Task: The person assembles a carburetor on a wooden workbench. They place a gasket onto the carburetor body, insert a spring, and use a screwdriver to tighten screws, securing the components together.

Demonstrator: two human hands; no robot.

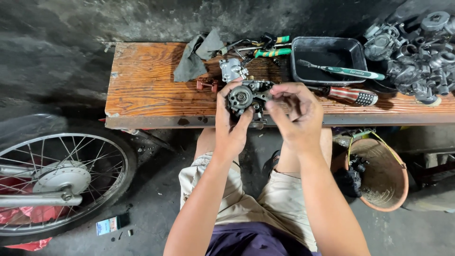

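Carburetor (246, 98) gripped in my left hand (231, 124) above the near edge of the wooden bench (142, 95).

My left fingers are clamped around the dark metal body, its round face turned up toward me, while my right hand (296, 116) sits just beside it with fingertips pinched together at its right side; I cannot tell whether they hold a small part. Behind it on the bench I see a silver metal part (232, 69), a small reddish piece (207, 84), a grey rag (194, 57) and green-handled pliers (265, 47). Further right there is a black tray (327, 52) with a toothbrush (343, 71) across it, a striped-handle screwdriver (353, 96), and a heap of grey engine parts (417, 47). Below are a spoked wheel (57, 180) at left and a brown bucket (384, 175) at right.
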